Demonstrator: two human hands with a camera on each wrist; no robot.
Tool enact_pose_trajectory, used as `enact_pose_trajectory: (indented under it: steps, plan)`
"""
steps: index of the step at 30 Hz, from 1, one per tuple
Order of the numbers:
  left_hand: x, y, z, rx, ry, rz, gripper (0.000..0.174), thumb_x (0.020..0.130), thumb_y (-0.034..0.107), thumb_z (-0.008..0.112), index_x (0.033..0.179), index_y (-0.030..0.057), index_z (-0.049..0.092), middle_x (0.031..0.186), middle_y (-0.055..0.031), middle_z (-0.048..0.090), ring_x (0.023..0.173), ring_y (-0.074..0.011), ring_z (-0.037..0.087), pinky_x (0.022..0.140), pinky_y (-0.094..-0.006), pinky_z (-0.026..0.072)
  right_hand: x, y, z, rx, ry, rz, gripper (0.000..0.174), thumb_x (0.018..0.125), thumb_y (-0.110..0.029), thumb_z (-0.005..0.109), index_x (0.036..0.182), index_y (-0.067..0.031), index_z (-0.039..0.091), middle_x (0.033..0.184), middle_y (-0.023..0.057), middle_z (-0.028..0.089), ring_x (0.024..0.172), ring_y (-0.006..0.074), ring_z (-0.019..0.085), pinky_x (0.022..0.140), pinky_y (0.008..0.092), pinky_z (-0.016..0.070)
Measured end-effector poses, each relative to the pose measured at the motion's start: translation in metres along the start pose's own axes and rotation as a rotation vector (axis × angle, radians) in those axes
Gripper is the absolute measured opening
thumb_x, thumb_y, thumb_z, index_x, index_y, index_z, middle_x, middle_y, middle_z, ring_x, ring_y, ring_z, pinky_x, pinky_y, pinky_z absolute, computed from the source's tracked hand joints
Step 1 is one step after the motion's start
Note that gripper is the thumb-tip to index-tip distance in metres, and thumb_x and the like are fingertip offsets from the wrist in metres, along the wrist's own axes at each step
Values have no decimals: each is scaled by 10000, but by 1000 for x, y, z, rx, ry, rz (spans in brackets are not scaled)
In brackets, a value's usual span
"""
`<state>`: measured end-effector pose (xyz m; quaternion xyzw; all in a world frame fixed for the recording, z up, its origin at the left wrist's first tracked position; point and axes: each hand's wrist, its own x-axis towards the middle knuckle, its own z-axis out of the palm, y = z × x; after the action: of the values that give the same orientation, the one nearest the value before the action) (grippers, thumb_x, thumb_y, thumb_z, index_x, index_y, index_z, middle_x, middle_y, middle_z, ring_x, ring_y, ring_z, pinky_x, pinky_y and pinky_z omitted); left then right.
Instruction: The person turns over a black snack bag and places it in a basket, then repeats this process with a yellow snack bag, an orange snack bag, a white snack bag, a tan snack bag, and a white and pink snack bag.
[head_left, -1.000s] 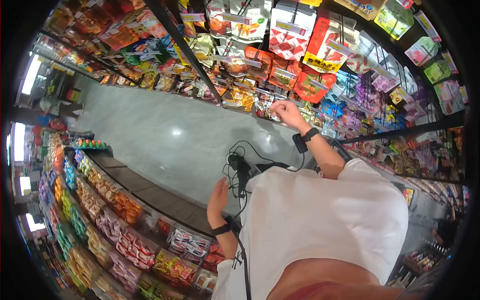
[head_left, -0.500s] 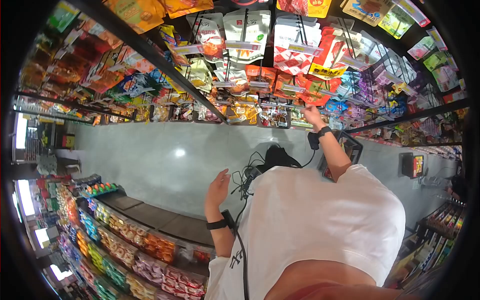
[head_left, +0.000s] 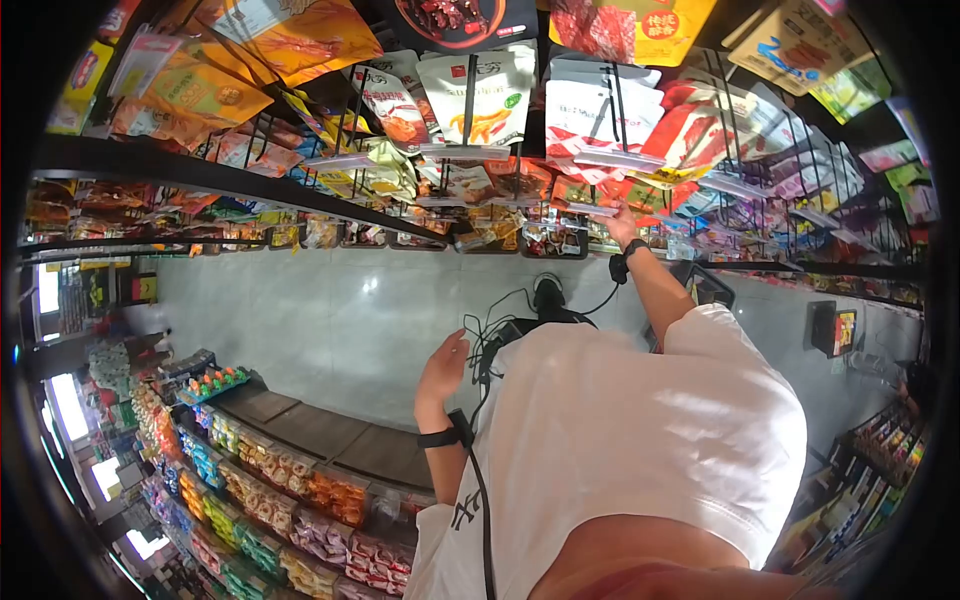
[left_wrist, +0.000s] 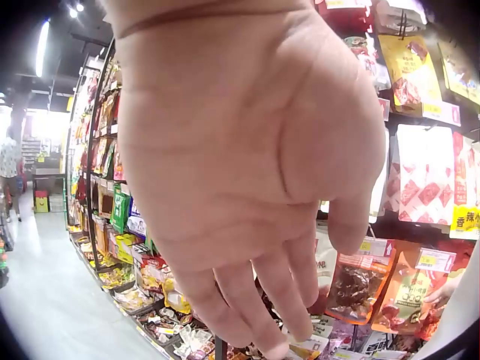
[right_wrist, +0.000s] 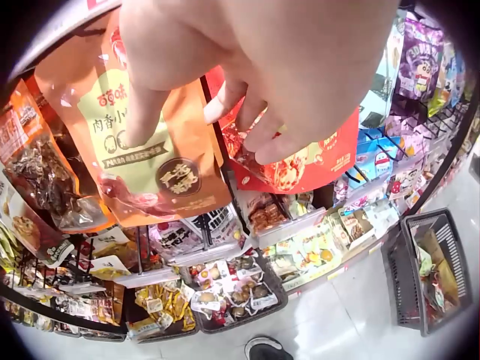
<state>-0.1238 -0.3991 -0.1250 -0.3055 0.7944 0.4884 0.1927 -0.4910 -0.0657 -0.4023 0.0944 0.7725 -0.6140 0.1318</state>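
Observation:
My right hand (right_wrist: 262, 67) reaches in at the hanging snack pouches. Its thumb lies over the front of an orange snack pouch (right_wrist: 161, 180) with Chinese print. The other fingers, bent and spread apart from the thumb, overlap a red snack pouch (right_wrist: 330, 154) beside it, with one fingertip right at the orange pouch's edge. In the head view the right hand (head_left: 622, 222) is at the lower row of pouches. My left hand (head_left: 443, 368) is held in front of the body over the aisle. Nothing is in it; the left wrist view shows its bare palm (left_wrist: 247, 150) and loosely bent fingers.
A black shopping basket (right_wrist: 431, 270) holding some packets stands on the floor (head_left: 300, 300) at the right. Trays of small wrapped snacks (right_wrist: 236, 292) line the shelf's bottom. Behind me on the left runs a candy display (head_left: 290, 490). Dark cables (head_left: 490, 345) hang by the body.
My right hand has moved from above the lower trays up and right to the hanging pouches. The head view has moved closer to the shelf. My left hand stays empty before the body.

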Motion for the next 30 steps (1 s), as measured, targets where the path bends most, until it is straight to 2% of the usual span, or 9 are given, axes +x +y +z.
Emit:
enact_pose_trajectory:
  steps: [1, 5, 8, 12, 13, 16, 23, 27, 30]
  plan:
    - [0, 4, -1, -22, -1, -10, 449, 1071, 314, 512, 1437, 57, 558, 1248, -165, 720, 1165, -264, 671, 1016, -356, 488, -14, -33, -4, -110, -20, 62, 487, 699, -135, 932, 1075, -47, 635, 979, 46, 726, 909, 200, 679, 869, 342, 534]
    - [8, 7, -4, -29, -8, -37, 446, 1070, 306, 517, 1436, 53, 556, 1242, -168, 721, 1161, -272, 672, 1010, -359, 491, 3, -19, 0, -407, 5, 160, 308, 819, -185, 816, 1057, -55, 671, 1010, 103, 757, 925, 223, 719, 847, 368, 551]
    - [21, -5, -6, 5, -19, -1, 451, 1066, 317, 527, 1440, 66, 555, 1227, -167, 724, 1149, -280, 676, 1001, -363, 494, 28, 38, 5, -195, 27, -126, 341, 826, -213, 796, 1108, -51, 691, 1041, 133, 762, 966, 265, 734, 878, 381, 549]
    - [25, 3, -22, 76, 31, 65, 447, 1053, 332, 548, 1424, 83, 573, 1184, -180, 731, 1129, -326, 692, 969, -384, 515, 32, 64, 13, -423, 112, -1, 344, 892, -182, 734, 1173, 5, 667, 1053, 158, 757, 990, 258, 715, 890, 388, 540]
    - [25, 3, -26, 64, 50, 92, 444, 1049, 336, 553, 1415, 85, 581, 1168, -187, 734, 1123, -345, 698, 956, -394, 525, -12, 8, 15, -162, 49, 14, 315, 939, -198, 703, 1171, 8, 649, 1076, 153, 746, 1003, 251, 698, 900, 390, 529]
    - [19, -6, -37, 26, 60, 119, 447, 1048, 336, 555, 1419, 87, 577, 1169, -188, 734, 1116, -342, 701, 946, -397, 526, -45, -14, 31, -94, 149, -78, 313, 963, -208, 691, 1181, 13, 647, 1086, 152, 734, 991, 256, 690, 909, 386, 518]
    - [-3, -66, -54, -48, 53, 91, 460, 1044, 343, 566, 1429, 93, 577, 1134, -188, 732, 1085, -329, 703, 935, -394, 525, -77, -7, 31, 80, 157, -164, 65, 1005, -91, 620, 1043, -57, 580, 860, 33, 621, 777, 136, 567, 745, 326, 485]
    - [-14, -110, -56, -145, 24, 142, 461, 1038, 349, 571, 1418, 87, 586, 1134, -188, 732, 1077, -322, 703, 940, -385, 521, -134, -45, 34, 90, 127, -134, 210, 991, -14, 606, 899, -124, 453, 799, -24, 488, 730, 73, 466, 638, 274, 411]
    - [-18, -133, -57, -111, -19, 152, 446, 1030, 335, 580, 1395, 78, 601, 1132, -182, 735, 1070, -317, 705, 933, -383, 523, -170, -47, 37, 51, 104, -211, 209, 983, 13, 590, 903, -124, 455, 814, -27, 492, 740, 73, 471, 639, 278, 412]
